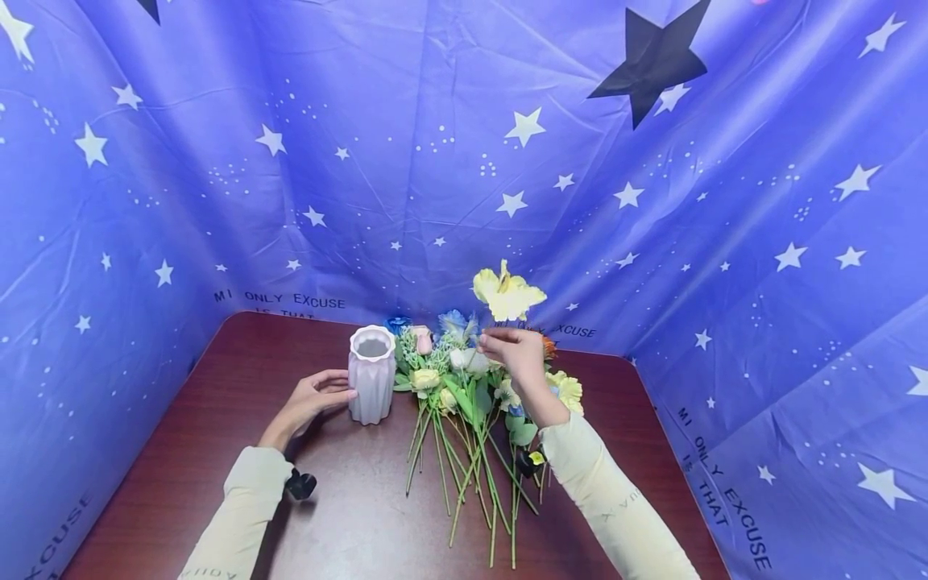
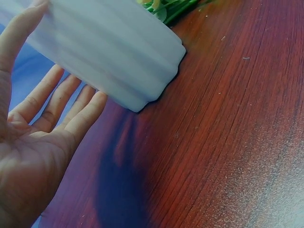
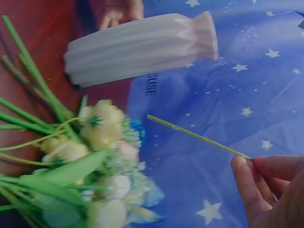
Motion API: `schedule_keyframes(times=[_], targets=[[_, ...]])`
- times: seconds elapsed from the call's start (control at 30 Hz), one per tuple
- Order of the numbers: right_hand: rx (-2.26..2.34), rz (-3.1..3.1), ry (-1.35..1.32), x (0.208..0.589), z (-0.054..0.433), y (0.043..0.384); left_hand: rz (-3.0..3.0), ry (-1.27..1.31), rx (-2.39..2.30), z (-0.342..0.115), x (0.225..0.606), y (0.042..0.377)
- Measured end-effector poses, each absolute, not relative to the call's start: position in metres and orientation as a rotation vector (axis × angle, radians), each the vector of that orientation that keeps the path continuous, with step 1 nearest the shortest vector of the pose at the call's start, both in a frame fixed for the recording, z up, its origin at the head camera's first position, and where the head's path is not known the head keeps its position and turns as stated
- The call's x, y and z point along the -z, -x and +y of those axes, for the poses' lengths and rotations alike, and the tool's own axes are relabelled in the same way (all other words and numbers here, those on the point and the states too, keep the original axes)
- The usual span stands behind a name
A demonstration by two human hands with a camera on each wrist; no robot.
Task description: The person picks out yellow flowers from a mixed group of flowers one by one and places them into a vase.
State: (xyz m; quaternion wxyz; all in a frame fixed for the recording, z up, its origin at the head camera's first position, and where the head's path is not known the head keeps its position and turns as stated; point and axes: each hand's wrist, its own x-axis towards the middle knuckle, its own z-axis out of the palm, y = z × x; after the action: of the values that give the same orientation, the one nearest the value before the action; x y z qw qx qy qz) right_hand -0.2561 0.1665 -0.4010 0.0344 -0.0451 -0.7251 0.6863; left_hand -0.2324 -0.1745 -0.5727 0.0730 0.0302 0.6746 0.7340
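Note:
A pale lilac vase [image 1: 373,387] with a scalloped rim stands upright on the table. My left hand [image 1: 316,399] holds its side, the thumb at the near face and the fingertips [image 2: 97,97] against the other side low down. Above the flower pile, my right hand [image 1: 516,354] pinches the thin stem [image 3: 199,137] of a yellow flower [image 1: 507,294]. That bloom rises above the fingers, and the bare stem end points toward the vase in the right wrist view. The vase's mouth [image 1: 373,345] shows no stems in it.
Right of the vase, a pile of artificial flowers [image 1: 464,379] lies with its green stems [image 1: 478,483] toward the table's near edge. The dark red wooden table [image 1: 348,515] is enclosed by a blue star-patterned cloth [image 1: 406,161] at the back and sides.

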Motion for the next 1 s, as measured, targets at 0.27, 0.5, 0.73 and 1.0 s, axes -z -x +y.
schedule_keyframes(times=[0.27,0.5,0.73,1.0], targets=[[-2.164,-2.114,-0.060,0.372,0.150,0.262,2.013,-0.071,-2.212,-0.173,0.571,0.232],[-2.224,-1.994,-0.185,0.357,0.131,0.263,1.994,-0.075,-2.237,-0.174,0.573,0.233],[-2.224,-1.967,-0.226,0.348,0.111,0.264,2.028,-0.085,-2.205,-0.175,0.572,0.232],[-2.208,-1.952,-0.352,0.347,0.089,0.263,2.013,-0.073,-2.220,-0.175,0.573,0.233]])
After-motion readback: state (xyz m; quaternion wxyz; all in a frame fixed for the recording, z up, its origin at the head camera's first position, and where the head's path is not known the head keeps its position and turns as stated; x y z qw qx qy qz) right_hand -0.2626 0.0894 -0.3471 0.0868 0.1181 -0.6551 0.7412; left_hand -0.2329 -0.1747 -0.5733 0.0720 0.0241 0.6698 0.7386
